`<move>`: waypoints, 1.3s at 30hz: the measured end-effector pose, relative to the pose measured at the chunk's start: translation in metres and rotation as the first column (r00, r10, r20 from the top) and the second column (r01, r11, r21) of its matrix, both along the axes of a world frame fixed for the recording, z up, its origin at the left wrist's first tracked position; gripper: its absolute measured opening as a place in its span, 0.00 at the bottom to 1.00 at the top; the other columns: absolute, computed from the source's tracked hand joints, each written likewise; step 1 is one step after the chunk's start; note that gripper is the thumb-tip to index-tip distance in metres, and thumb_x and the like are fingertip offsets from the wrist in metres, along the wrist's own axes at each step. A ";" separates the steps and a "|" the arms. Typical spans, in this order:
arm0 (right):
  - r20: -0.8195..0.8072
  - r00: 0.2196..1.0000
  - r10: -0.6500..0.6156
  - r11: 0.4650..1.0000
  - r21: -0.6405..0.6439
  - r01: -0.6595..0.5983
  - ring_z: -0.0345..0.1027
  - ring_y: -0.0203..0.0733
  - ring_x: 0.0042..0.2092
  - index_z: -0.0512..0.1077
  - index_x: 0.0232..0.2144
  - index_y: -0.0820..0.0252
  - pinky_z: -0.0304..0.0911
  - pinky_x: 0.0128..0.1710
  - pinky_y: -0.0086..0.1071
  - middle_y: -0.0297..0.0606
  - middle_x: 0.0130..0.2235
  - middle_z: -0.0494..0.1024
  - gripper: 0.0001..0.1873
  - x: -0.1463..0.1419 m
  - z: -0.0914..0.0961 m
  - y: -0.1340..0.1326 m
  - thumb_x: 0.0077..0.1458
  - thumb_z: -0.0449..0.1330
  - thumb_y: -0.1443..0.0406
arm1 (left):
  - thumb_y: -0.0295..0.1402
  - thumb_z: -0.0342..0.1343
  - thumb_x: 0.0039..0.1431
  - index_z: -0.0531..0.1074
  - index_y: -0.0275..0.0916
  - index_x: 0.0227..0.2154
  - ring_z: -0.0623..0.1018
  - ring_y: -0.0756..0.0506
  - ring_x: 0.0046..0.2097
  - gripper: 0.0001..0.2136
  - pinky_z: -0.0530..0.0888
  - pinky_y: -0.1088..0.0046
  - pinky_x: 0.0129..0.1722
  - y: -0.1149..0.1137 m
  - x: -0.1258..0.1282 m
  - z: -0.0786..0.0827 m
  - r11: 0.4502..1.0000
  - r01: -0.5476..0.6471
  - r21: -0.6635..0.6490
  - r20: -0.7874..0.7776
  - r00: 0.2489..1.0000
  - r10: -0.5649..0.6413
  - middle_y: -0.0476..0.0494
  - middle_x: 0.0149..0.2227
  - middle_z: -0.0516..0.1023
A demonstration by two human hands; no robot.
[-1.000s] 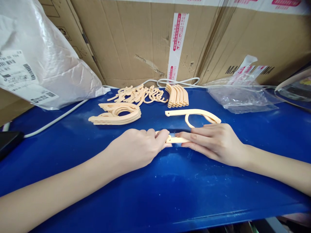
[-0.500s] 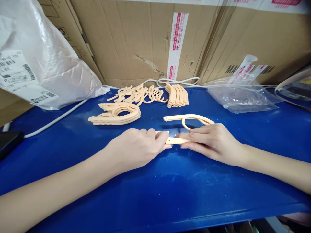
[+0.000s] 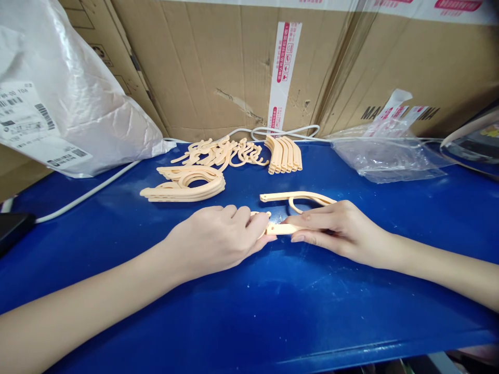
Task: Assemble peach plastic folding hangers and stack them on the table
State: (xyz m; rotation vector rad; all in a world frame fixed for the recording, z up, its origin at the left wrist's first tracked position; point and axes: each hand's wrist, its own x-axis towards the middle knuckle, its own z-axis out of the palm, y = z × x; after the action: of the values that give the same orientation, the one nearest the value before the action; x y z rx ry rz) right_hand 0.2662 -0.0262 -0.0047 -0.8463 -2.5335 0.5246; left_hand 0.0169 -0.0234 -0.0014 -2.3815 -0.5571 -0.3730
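Observation:
My left hand (image 3: 218,240) and my right hand (image 3: 339,228) meet at the middle of the blue table (image 3: 249,301). Both are closed on a pale orange plastic hanger piece (image 3: 281,229), each pinching one end of its short flat bar. A curved arm of the same hanger (image 3: 296,197) sticks out behind my right hand, just above the table. Behind lie a stack of curved hanger arms (image 3: 185,186), a heap of small hooks (image 3: 222,151) and a row of curved strips (image 3: 284,154).
Cardboard boxes (image 3: 241,62) wall off the back. A white plastic bag (image 3: 66,98) sits at the left, clear plastic bags (image 3: 385,153) at the right. A white cable (image 3: 86,193) runs across the table's left. A dark object (image 3: 11,231) lies at the far left edge.
The hanger's curved arm has folded down and nearer, from well behind my right hand to close beside it. Both hands shifted slightly toward me.

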 end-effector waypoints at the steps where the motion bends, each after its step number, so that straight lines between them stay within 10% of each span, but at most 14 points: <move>1: 0.001 1.000 0.000 1.000 -0.002 0.000 0.77 0.39 0.39 0.75 0.49 0.58 0.70 0.43 0.32 0.37 0.38 0.82 0.15 0.000 0.000 0.000 0.63 0.56 0.62 | 0.36 0.44 0.69 0.68 0.38 0.29 0.70 0.49 0.20 0.14 0.58 0.71 0.20 0.000 0.000 0.000 1.000 0.007 -0.004 0.005 1.000 -0.007 0.52 0.19 0.68; 39: 0.076 0.997 -0.011 0.983 0.185 -0.003 0.77 0.40 0.36 0.73 0.51 0.58 0.68 0.36 0.30 0.39 0.38 0.82 0.16 -0.002 -0.001 -0.002 0.65 0.53 0.62 | 0.35 0.45 0.68 0.63 0.39 0.21 0.69 0.50 0.18 0.17 0.60 0.70 0.18 0.003 -0.002 -0.003 0.995 0.081 -0.065 0.141 0.987 -0.071 0.54 0.17 0.65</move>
State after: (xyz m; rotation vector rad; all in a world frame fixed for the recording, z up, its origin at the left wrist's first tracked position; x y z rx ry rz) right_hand 0.2647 -0.0285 -0.0053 -0.8160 -2.6001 0.2544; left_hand 0.0149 -0.0200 -0.0040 -2.4635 -0.5510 -0.5646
